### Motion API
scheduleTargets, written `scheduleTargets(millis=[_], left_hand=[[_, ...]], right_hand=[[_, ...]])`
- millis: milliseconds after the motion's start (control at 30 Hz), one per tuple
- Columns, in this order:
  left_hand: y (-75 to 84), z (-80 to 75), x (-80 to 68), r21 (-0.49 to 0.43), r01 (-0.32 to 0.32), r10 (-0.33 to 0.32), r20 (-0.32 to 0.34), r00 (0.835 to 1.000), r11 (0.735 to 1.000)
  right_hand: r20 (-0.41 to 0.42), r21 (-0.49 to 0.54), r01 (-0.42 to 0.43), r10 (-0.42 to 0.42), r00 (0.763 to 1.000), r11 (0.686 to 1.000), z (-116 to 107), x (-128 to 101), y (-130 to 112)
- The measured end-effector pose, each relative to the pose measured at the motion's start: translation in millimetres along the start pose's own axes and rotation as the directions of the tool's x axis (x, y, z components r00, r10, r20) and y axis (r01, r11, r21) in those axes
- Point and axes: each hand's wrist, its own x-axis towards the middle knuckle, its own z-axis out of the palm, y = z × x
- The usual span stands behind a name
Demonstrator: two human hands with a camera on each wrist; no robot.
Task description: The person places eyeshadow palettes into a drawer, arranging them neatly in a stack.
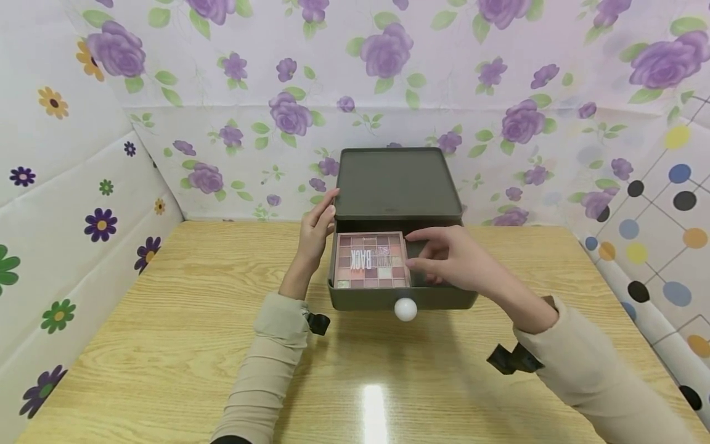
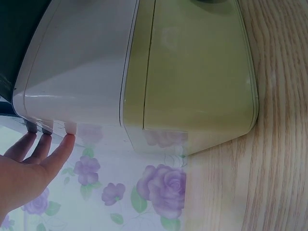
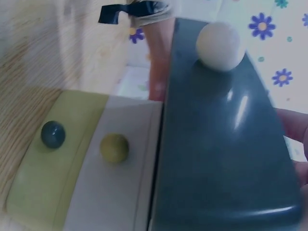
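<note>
While pinching right edge of eyeshadow palette [image 1: 370,260], right hand [image 1: 452,258]: thumb and fingertips curled onto it. Palette lying flat in left part of open top drawer [image 1: 402,298], white knob [image 1: 405,309] at front. Left hand [image 1: 316,233]: fingers straight, pressed against left side of dark green drawer box [image 1: 397,183]. Box standing on wooden table [image 1: 166,320], against floral backdrop [image 1: 233,80].

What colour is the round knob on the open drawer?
White; the knob shows best in the head view.
</note>
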Motion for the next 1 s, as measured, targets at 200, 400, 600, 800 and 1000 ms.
scheduleTargets(millis=[200,400,600,800,1000], left_hand=[[1.1,-0.3,-1.0,0.002,0.010,-0.010,0.005,1.000,1.000],[1.7,0.2,-0.4,0.008,0.009,-0.009,-0.001,1.000,1.000],[0.4,-0.1,-0.9,0.010,0.007,-0.007,0.005,1.000,1.000],[-1.1,-0.4,-0.4,0.007,0.003,-0.003,0.005,1.000,1.000],[-2.1,0.1,-0.3,-0.004,-0.009,0.009,0.004,1.000,1.000]], right_hand=[[-0.142,-0.077,0.209,-0.218,0.965,0.975,4,-23,-5],[-0.213,-0.157,0.388,-0.415,0.885,0.908,14,-38,-4],[-0.257,-0.248,0.480,-0.535,0.805,0.841,24,-46,1],[-0.265,-0.364,0.583,-0.681,0.683,0.726,39,-48,9],[-0.214,-0.455,0.602,-0.737,0.641,0.656,58,-49,16]])
